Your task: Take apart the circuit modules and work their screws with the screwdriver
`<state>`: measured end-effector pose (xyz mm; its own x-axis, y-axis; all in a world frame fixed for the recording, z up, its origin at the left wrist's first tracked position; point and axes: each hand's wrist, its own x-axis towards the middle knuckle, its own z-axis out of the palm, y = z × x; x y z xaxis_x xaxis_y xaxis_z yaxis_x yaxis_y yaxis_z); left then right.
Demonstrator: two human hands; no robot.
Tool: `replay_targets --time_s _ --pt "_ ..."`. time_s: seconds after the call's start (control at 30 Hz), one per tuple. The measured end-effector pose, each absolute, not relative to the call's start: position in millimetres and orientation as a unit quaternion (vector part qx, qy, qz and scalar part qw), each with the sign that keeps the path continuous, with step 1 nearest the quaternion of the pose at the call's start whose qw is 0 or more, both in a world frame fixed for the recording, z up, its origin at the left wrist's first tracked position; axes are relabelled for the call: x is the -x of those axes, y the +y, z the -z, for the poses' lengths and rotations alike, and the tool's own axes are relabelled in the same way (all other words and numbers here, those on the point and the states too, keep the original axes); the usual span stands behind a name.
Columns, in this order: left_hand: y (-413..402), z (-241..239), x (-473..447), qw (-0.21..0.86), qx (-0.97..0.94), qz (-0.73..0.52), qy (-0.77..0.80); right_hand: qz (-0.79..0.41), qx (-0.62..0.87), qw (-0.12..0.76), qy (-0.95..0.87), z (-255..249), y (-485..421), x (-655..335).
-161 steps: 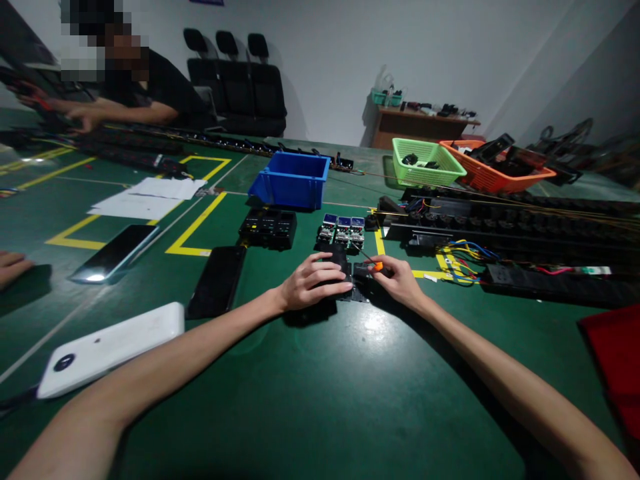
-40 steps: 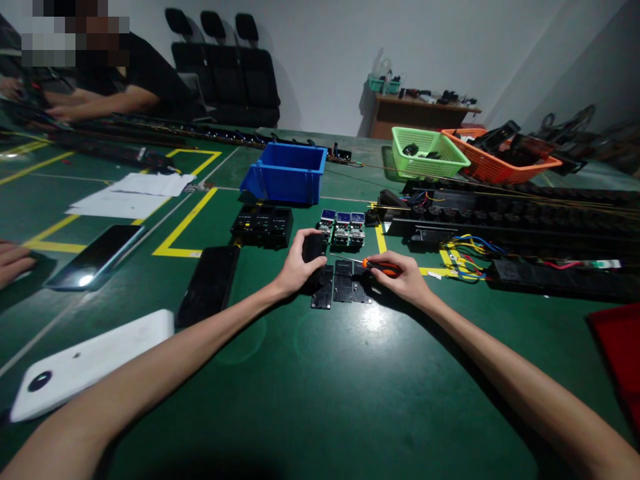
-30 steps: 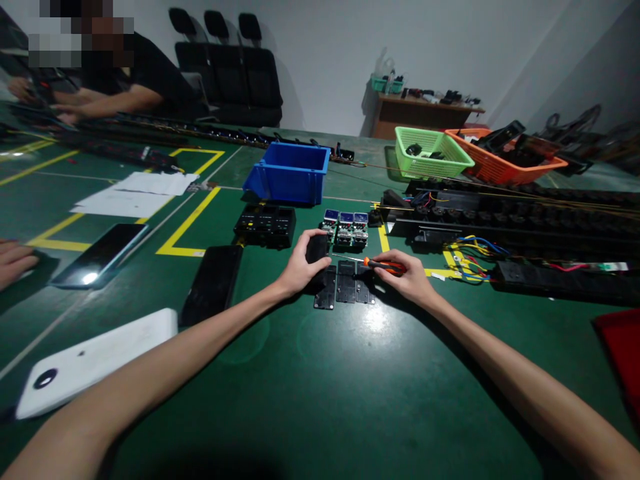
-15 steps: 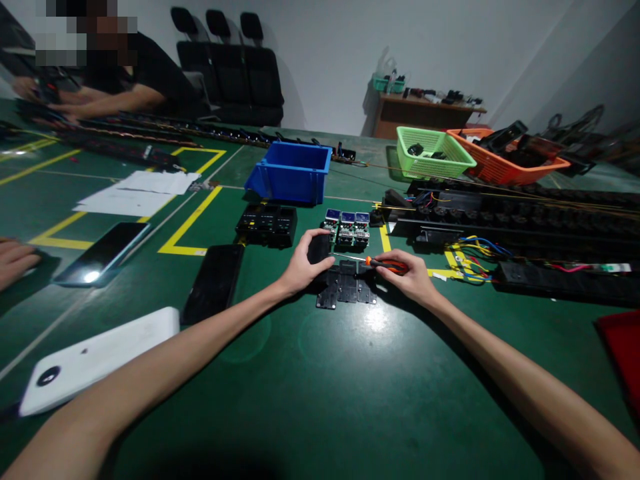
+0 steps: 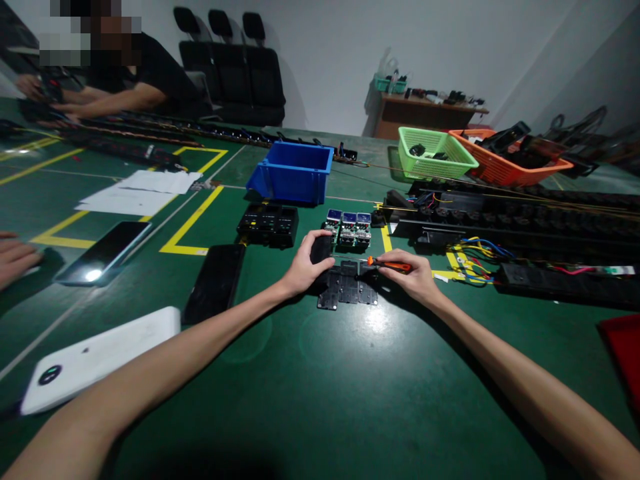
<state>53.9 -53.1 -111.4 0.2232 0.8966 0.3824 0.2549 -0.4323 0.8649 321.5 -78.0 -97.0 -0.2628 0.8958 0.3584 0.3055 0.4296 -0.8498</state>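
Between the thumb and fingers of my left hand (image 5: 303, 268) is a small black plastic case (image 5: 321, 249), tilted on its edge. My right hand (image 5: 413, 275) grips a screwdriver (image 5: 397, 266) with an orange and black handle. Its thin shaft points left, and the tip is at or close to the black case; I cannot tell if they touch. Just beyond my hands stand several small circuit boards (image 5: 355, 230) with blue display faces. Flat black plastic covers (image 5: 349, 283) lie on the green table below the screwdriver.
A blue bin (image 5: 293, 173) and a black module block (image 5: 267, 224) stand beyond my left hand. A black phone (image 5: 214, 283) and white device (image 5: 103, 357) lie left. Long black rails with wires (image 5: 473, 257) are right, green (image 5: 437, 153) and orange baskets (image 5: 515, 167) behind. A co-worker (image 5: 150, 80) sits far left.
The screwdriver handle has turned slightly in my right hand and more of its orange side shows. My left hand keeps its hold on the black case. The view has shifted very slightly.
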Motion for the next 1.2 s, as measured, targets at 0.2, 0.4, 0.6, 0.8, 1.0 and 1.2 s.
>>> replay_targets --time_s 0.2,0.4,0.6,0.8,1.0,1.2 --pt "-54 111 -53 0.328 -0.719 -0.460 0.404 -0.335 0.423 0.436 -0.720 103 -78 -322" --pt "-55 109 -53 0.310 -0.732 -0.453 0.404 -0.362 0.416 0.449 -0.703 110 -76 -326" --pt "-55 108 -53 0.308 -0.735 -0.449 0.405 -0.314 0.397 0.477 -0.718 109 -72 -326" --pt "-55 108 -53 0.308 -0.736 -0.446 0.405 -0.263 0.385 0.478 -0.745 106 -73 -323" --pt "-56 108 -53 0.303 -0.733 -0.449 0.411 -0.254 0.442 0.418 -0.752 105 -78 -325" --pt "-55 109 -52 0.299 -0.738 -0.446 0.409 -0.239 0.412 0.445 -0.759 103 -77 -324"
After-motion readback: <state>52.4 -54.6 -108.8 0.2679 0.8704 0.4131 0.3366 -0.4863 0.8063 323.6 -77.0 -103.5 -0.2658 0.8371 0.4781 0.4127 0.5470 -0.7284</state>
